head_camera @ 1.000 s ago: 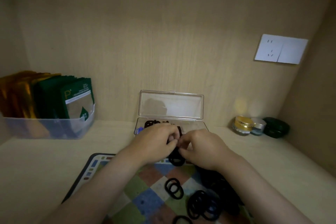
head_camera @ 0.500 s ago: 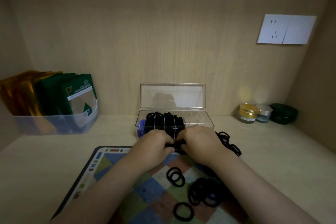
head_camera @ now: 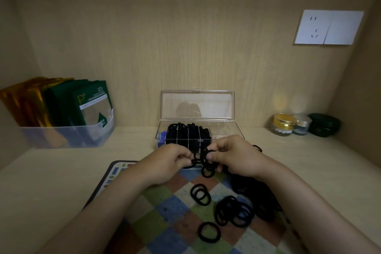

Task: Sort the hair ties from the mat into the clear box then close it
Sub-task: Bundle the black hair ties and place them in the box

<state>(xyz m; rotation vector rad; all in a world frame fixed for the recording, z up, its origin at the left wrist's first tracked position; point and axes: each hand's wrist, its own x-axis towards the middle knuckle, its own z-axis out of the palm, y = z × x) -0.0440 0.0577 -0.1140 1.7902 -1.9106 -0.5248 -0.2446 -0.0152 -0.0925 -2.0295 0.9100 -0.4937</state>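
Both forearms reaching forward, bare, converging at centre. Left hand (head_camera: 171, 160) knuckles up, fingers curled, pinching black ties (head_camera: 203, 160). Right hand (head_camera: 233, 155) facing it, thumb and fingertips closed on the same ties, nearly touching the left.

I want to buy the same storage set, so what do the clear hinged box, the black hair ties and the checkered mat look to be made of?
The clear hinged box looks like rigid transparent plastic: glossy, and the ties inside show through its walls. The black hair ties look like fabric-covered elastic: matte, soft loops with no shine. The checkered mat appears to be felt or foam-backed cloth: speckled, dull squares; which one is unclear.
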